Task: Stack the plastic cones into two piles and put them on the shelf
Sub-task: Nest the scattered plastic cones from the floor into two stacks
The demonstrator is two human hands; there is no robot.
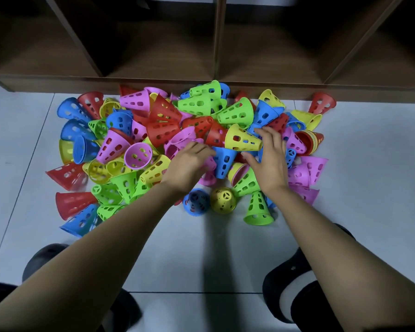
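Pale floor tiles (359, 188) below the dark wooden shelf (58, 83) carry a heap of perforated plastic cones (163, 130), where the yellow perforated plastic cone (242, 138) lies crosswise (narrow end rightward) just beside the right hand (270, 161), grip spread apart, the left hand (189, 164) farther off, its grip unclear.
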